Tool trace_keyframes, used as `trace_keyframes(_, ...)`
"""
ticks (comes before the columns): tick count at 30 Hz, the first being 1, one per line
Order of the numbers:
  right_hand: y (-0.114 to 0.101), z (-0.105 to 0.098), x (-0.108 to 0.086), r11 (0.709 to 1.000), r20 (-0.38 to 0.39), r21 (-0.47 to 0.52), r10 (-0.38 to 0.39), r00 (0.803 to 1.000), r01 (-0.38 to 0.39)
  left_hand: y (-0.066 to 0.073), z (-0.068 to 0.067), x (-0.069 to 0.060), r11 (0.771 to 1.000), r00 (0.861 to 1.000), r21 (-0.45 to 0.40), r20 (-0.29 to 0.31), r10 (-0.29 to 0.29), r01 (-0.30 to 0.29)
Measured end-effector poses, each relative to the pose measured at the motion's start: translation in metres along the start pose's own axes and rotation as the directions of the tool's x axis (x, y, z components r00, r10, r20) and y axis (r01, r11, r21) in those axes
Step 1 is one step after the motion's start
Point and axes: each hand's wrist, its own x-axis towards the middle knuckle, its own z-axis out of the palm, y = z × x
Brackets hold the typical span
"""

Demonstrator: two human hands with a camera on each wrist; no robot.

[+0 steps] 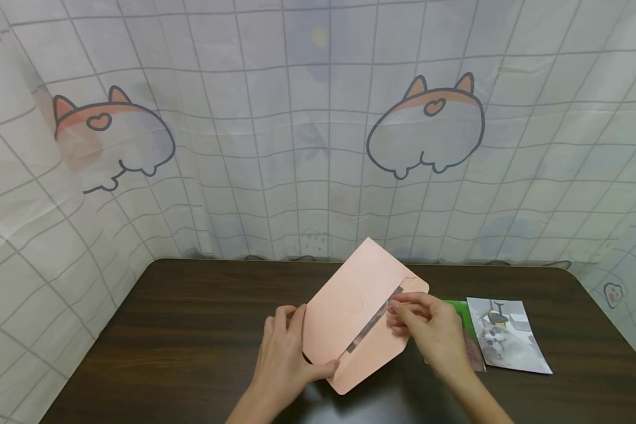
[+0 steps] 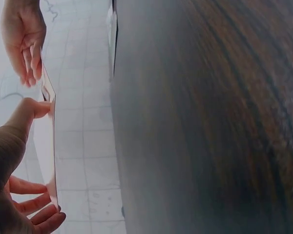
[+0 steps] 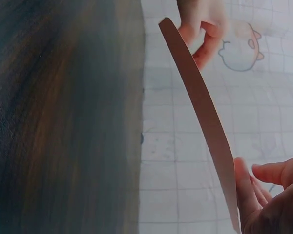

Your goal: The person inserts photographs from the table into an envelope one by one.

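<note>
A pale pink envelope (image 1: pixel 339 294) is held tilted above the table, its flap side toward the head camera. A dark strip (image 1: pixel 373 321) shows in the slot along its flap. My left hand (image 1: pixel 283 356) grips the lower left edges, thumb on the front and fingers at the far edge, as the left wrist view also shows. My right hand (image 1: pixel 434 330) is at the slot's upper end, fingertips by the flap. In the right wrist view its fingers touch the envelope (image 3: pixel 205 112), with the thumb held apart from them.
On the dark wooden table (image 1: pixel 191 318), right of the envelope, lies a photo of a cat (image 1: pixel 509 338), overlapping a partly hidden green and brownish picture (image 1: pixel 473 347). A white gridded curtain (image 1: pixel 275 129) with dog drawings hangs behind the table and along its sides.
</note>
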Motion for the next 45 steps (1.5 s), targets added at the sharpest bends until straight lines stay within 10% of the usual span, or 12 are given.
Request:
trace_keyframes(12,0.001,-0.015,0.002,0.982,-0.022,-0.139,-0.133,0.991,0.128,-0.007,-0.005,0.003,1.000,0.996,0.003,0.089,-0.031,0.031)
trace_keyframes(25,0.016,-0.031,0.008,0.880,-0.074,-0.376,-0.342,0.937,0.291,-0.010,-0.001,0.004,0.995,0.993,-0.012,0.051,-0.103,0.104)
trace_keyframes(45,0.030,-0.047,0.019,0.848,-0.040,-0.419,-0.373,0.927,0.323,-0.010,0.003,0.001,0.985,0.987,-0.068,-0.016,-0.161,0.160)
